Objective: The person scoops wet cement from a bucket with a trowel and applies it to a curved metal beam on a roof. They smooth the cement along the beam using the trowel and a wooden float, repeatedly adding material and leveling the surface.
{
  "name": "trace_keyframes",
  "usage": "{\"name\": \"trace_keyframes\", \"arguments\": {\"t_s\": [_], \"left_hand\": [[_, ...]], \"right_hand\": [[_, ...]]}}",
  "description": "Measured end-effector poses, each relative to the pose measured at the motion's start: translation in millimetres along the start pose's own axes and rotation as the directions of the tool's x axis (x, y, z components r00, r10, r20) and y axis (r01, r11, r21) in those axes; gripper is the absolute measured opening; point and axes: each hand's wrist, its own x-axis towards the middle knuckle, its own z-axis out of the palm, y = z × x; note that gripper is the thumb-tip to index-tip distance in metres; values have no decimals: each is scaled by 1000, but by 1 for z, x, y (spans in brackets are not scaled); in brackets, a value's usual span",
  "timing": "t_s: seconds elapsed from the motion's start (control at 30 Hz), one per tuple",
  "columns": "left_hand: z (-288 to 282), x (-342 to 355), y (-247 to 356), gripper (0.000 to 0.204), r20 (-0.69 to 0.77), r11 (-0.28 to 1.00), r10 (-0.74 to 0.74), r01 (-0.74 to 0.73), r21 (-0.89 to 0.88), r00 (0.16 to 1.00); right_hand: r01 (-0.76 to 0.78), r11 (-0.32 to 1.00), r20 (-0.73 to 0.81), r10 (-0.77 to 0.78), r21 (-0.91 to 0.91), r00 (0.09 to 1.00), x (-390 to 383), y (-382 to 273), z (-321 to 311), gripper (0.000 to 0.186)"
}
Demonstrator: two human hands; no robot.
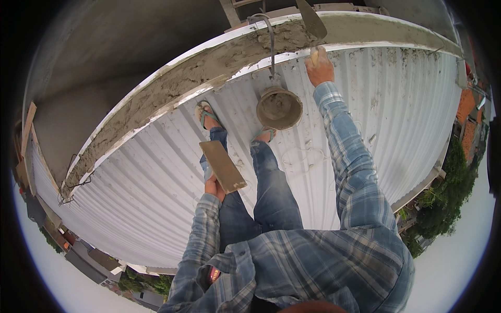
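Observation:
My right hand [320, 68], at the end of an outstretched arm, is closed round the handle of a pointed trowel [311, 22]. The trowel's blade lies over the wet grey mortar [209, 65] on top of a long wall ledge [386, 28]. Low in front of my left leg, my left hand [214, 188] grips a rectangular plastering float [223, 166]. The float's broad face is coated with a thin grey-brown film, and its handle is mostly hidden behind it. Between the wall and my feet stands a round bucket [279, 108] with mortar inside, left of my right forearm.
I stand in flip-flops [209, 115] on a ribbed metal roof [156, 208]. A bent metal bar [272, 44] hooks over the ledge by the bucket. Thin wires [78, 183] stick out at the ledge's left end. Trees [443, 203] and rooftops lie beyond the roof's edges.

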Motion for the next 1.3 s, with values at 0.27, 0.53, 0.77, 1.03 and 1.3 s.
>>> {"name": "trace_keyframes", "arguments": {"t_s": [0.27, 0.53, 0.77, 1.03, 1.3], "left_hand": [[-11, -1, -3, 43, 13, 999, -33, 34, -18, 999], [-10, 5, 0, 44, 57, 997, -49, 52, -50, 997], [6, -3, 4, 44, 17, 998, -59, 60, -25, 998], [-3, 0, -1, 45, 9, 997, -63, 63, -36, 998], [-7, 1, -1, 45, 49, 998, -43, 45, -44, 998]], "right_hand": [[108, 993, 144, -99, -54, 985, -12, -10, 1, 47], [22, 990, 229, 10, -138, 973, -6, -13, 9, 43], [20, 988, 148, 2, -151, 989, -3, -3, 1, 42], [-25, 924, 179, 100, -381, 979, 28, -17, -24, 39], [121, 977, 293, -66, -174, 954, -22, -42, -24, 41]]}}
